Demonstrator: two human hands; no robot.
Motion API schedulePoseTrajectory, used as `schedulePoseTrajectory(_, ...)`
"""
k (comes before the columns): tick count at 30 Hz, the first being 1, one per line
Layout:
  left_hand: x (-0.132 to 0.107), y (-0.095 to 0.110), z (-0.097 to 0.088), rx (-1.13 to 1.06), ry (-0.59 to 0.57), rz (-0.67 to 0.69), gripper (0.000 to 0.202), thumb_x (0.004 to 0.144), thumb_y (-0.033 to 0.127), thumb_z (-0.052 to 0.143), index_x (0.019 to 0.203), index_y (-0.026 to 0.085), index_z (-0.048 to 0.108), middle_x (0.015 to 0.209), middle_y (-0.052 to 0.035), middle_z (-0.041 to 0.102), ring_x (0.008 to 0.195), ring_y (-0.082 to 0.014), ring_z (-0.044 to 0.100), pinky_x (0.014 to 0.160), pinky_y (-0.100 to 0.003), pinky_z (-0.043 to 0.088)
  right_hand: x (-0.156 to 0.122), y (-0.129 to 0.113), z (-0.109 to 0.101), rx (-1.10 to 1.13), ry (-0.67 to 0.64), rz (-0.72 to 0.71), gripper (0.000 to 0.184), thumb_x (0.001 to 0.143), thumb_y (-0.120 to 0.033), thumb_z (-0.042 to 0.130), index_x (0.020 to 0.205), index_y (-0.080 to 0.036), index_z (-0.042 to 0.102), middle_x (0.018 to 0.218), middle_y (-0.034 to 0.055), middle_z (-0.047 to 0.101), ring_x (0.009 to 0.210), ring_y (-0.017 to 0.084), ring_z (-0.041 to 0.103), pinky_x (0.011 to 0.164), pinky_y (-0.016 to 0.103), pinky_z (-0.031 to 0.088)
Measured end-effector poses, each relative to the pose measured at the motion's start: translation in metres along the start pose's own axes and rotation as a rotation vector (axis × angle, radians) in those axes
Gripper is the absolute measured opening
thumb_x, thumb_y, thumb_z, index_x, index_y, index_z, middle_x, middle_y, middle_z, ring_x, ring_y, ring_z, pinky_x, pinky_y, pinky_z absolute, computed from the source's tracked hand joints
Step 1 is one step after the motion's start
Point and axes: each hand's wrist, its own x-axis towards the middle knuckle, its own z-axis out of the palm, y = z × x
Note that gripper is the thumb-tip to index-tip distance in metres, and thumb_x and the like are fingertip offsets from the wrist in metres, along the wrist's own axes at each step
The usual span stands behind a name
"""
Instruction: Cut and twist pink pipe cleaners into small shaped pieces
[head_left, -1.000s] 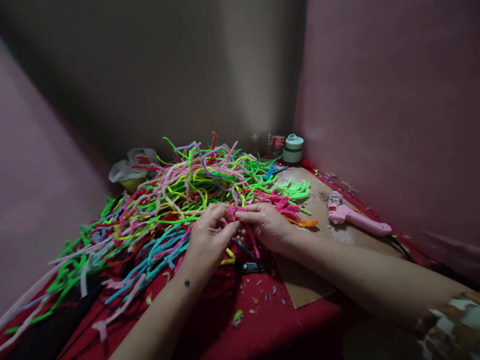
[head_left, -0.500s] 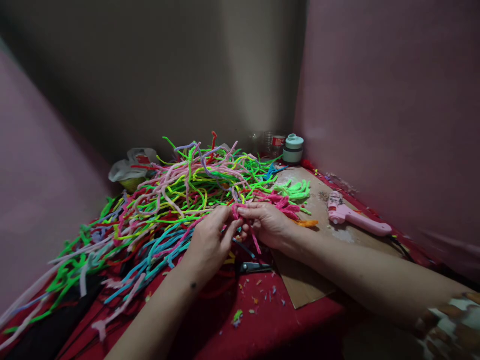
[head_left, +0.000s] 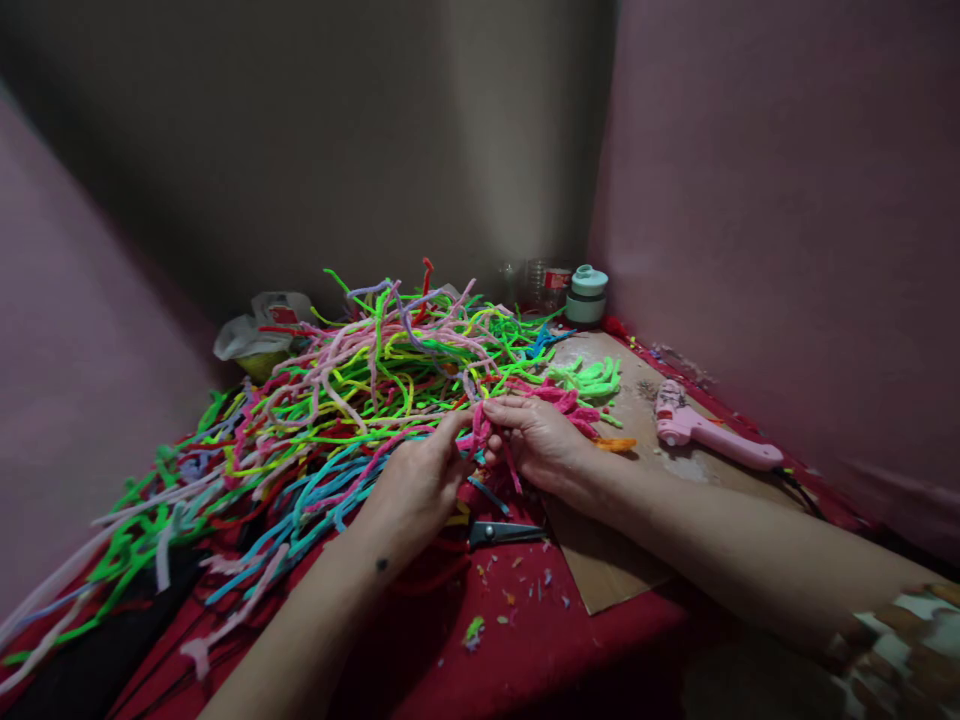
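Observation:
A bent pink pipe cleaner (head_left: 481,426) is pinched between both hands, its loose end hanging below the right fingers. My left hand (head_left: 424,470) grips it from the left, thumb and forefinger together. From the right, my right hand (head_left: 541,440) holds the same piece at its fingertips; some of its fingers are hidden. Just beneath the hands lie scissors (head_left: 507,534), partly covered by the left hand. Behind them spreads a big heap of coloured pipe cleaners (head_left: 382,365). Beside the right hand is a bunch of pink pieces (head_left: 566,404).
A pink glue gun (head_left: 712,437) rests on a cardboard sheet (head_left: 600,565) at the right. Bright green bent pieces (head_left: 589,377) lie farther back. A pale green-lidded bottle (head_left: 586,296) and a plastic bag (head_left: 255,335) stand near the wall. Fuzzy scraps dot the red cloth (head_left: 540,660).
My left hand has shifted slightly, its thumb and forefinger closing in toward the right fingertips. The pink pipe cleaner is now more tightly bunched between the hands. More of the scissors shows.

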Motion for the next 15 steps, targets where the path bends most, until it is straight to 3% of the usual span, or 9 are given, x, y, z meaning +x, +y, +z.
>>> schedulePoseTrajectory(2, 0.0004, -0.0015, -0.0034, -0.062, -0.031, -0.01, 0.036, 0.075, 0.018, 0.049, 0.111, 0.022, 0.054, 0.06, 0.0036, 0.055, 0.054, -0.0128, 0.047, 0.054, -0.021, 0.032, 0.0002, -0.0006, 0.0002, -0.004, 0.031, -0.004, 0.005, 0.072, -0.016, 0.06, 0.069, -0.012, 0.061, 0.05, -0.0023, 0.051, 0.041, 0.007, 0.043, 0.042, 0.021, 0.042)
schedulePoseTrajectory(5, 0.0014, -0.0042, -0.006, -0.191, -0.06, -0.037, 0.019, 0.07, 0.018, 0.053, 0.087, 0.021, 0.062, 0.063, 0.0021, 0.055, 0.056, -0.0115, 0.046, 0.052, -0.02, 0.034, 0.0009, -0.0004, -0.0008, -0.007, 0.049, -0.011, 0.006, 0.072, -0.015, 0.059, 0.067, -0.012, 0.061, 0.05, -0.0027, 0.05, 0.041, 0.007, 0.044, 0.042, 0.021, 0.042)
schedulePoseTrajectory(8, 0.002, -0.0054, -0.006, -0.371, -0.109, -0.136, 0.004, 0.069, 0.019, 0.053, 0.068, 0.018, 0.057, 0.057, 0.0034, 0.05, 0.049, -0.0088, 0.044, 0.045, -0.018, 0.033, 0.0011, 0.0006, -0.0013, -0.03, 0.033, -0.043, 0.008, 0.07, -0.018, 0.063, 0.065, -0.012, 0.059, 0.051, -0.0029, 0.05, 0.041, 0.007, 0.044, 0.042, 0.021, 0.042)
schedulePoseTrajectory(13, 0.0013, -0.0012, -0.0082, -0.671, -0.364, -0.345, 0.011, 0.072, 0.028, 0.055, 0.077, 0.018, 0.051, 0.045, 0.0042, 0.052, 0.034, -0.0085, 0.041, 0.034, -0.017, 0.029, 0.0, 0.0017, 0.0005, -0.073, 0.02, -0.067, 0.011, 0.067, -0.02, 0.066, 0.065, -0.012, 0.059, 0.051, -0.0027, 0.052, 0.042, 0.006, 0.044, 0.042, 0.021, 0.041)
schedulePoseTrajectory(15, 0.001, 0.0027, -0.0095, -0.749, -0.373, -0.349, 0.019, 0.074, 0.034, 0.058, 0.084, 0.019, 0.051, 0.049, 0.0028, 0.056, 0.035, -0.0093, 0.045, 0.033, -0.016, 0.03, -0.0002, 0.0015, 0.001, -0.071, 0.016, -0.061, 0.011, 0.067, -0.021, 0.066, 0.062, -0.013, 0.059, 0.05, -0.0025, 0.051, 0.042, 0.006, 0.044, 0.042, 0.02, 0.04)
